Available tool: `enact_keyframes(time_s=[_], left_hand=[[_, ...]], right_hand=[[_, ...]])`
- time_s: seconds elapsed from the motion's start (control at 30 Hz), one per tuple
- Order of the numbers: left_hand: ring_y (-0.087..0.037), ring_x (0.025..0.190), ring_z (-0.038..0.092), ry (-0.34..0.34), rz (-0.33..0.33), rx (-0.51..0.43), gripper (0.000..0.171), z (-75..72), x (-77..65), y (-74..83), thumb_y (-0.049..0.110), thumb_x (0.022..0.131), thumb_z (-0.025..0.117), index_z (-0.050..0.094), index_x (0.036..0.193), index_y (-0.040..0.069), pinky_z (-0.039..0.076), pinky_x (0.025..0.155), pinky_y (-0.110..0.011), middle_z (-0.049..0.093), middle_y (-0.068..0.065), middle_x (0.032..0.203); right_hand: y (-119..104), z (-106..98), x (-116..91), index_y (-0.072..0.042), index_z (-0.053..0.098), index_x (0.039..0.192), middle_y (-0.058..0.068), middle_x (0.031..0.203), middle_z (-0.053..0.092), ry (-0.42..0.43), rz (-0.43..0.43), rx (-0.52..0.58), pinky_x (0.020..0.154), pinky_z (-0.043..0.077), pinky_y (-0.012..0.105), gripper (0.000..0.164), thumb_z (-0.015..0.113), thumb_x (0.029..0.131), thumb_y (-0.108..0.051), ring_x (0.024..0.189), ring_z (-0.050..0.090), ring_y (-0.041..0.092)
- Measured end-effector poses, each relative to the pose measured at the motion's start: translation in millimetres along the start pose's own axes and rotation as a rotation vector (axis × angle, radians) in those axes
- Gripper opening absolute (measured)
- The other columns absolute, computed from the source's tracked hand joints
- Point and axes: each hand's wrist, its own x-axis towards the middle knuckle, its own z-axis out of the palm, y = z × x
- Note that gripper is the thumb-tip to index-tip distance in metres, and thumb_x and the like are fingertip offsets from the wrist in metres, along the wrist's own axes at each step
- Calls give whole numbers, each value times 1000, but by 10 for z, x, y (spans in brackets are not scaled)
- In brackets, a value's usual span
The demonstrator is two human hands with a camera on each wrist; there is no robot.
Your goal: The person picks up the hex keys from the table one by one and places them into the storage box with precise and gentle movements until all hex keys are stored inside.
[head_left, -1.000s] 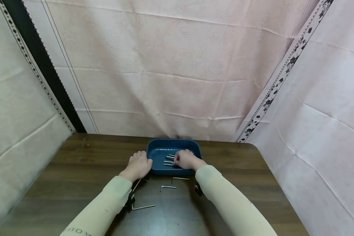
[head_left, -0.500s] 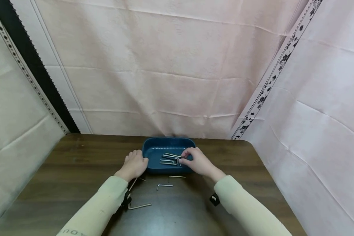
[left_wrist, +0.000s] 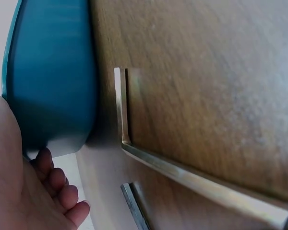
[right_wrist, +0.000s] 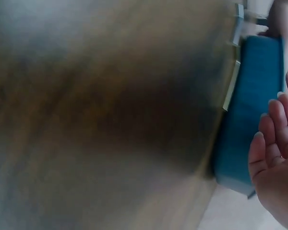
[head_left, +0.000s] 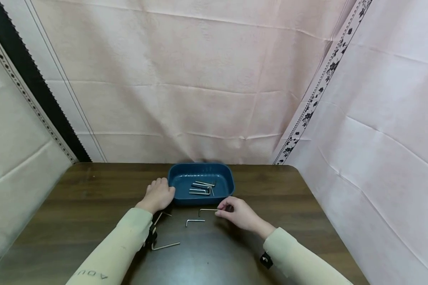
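My left hand (head_left: 157, 194) grips the left side of the blue tray (head_left: 228, 194). In the left wrist view its fingers (left_wrist: 67, 195) curl at the tray's corner. My right hand (head_left: 240, 213) is low in front of the tray, thumb and forefinger parted around the right end of an L-shaped hex key (head_left: 207, 209) on the table. In the right wrist view the fingers are loosely bent, and that hex key (right_wrist: 232, 86) lies apart from them. Inside the tray is a group of hex keys (head_left: 201, 189).
A smaller hex key (head_left: 195, 220) lies nearer on the brown table (head_left: 103, 206). A larger one (head_left: 165, 246) and another (head_left: 158, 217) lie by the left wrist. Pale cloth (head_left: 199, 99) hangs behind the table.
My right hand has left the hex keys in the tray, its fingers parting, and moved toward me to the hex key in front. The left hand stays at the tray.
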Motion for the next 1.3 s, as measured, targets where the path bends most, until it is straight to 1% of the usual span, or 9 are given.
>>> enact_keyframes(time_s=[0.13,0.23,0.37,0.53,0.63,0.73,0.87,1.07,1.3], left_hand=[[-36,102,40,4,-7,0,45,-4,32,9,28,100,35,44,125,-8,31,93,-54,47,-20,116],[-37,107,40,-3,-15,1,48,14,38,10,29,100,34,42,128,-8,30,97,-55,46,-21,121],[-38,111,40,-12,-23,-1,50,45,21,5,29,100,34,41,130,-9,29,98,-56,46,-23,124],[-38,108,40,6,-35,-9,48,58,17,-4,29,100,34,42,128,-9,30,98,-56,47,-22,121],[-37,108,40,1,-41,-9,48,57,18,-14,29,100,34,42,128,-9,30,97,-56,46,-21,121],[-37,108,40,-9,-43,-3,48,54,13,-25,28,100,34,42,129,-9,30,97,-56,46,-21,123],[-36,106,41,0,-45,-5,47,44,12,-17,28,100,34,43,127,-8,31,95,-55,47,-20,120],[-37,109,40,5,-45,-13,49,22,18,17,29,99,33,42,129,-9,29,97,-55,46,-21,123],[-36,107,41,3,-44,-16,48,20,15,19,28,99,33,42,129,-9,30,97,-55,47,-20,122]], right_hand=[[48,131,58,-16,68,106,-7,97,60,10,-35,-79,81,49,30,26,71,88,-33,88,56,11],[82,239,75,-13,67,111,-3,102,59,17,-48,-121,83,48,31,30,72,88,-31,92,56,13],[103,346,60,-11,65,115,0,108,58,9,-47,-163,86,48,31,35,73,87,-30,96,56,15],[98,403,60,-12,64,117,0,111,56,18,-39,-203,86,48,33,36,73,87,-29,98,55,15],[101,428,65,-14,65,115,-3,108,56,20,-36,-222,84,48,32,33,73,87,-29,96,54,13],[108,455,73,-18,68,105,-8,98,57,17,-47,-245,76,48,30,20,72,88,-27,90,53,9],[99,464,87,-22,67,90,-12,85,55,21,-57,-262,67,46,27,4,70,90,-25,78,52,6],[54,418,87,-20,65,87,-12,79,53,13,-29,-300,66,46,28,6,68,91,-24,74,51,7],[0,387,77,-16,62,89,-9,81,53,-67,-29,-383,73,49,30,7,63,94,-21,78,50,9]])
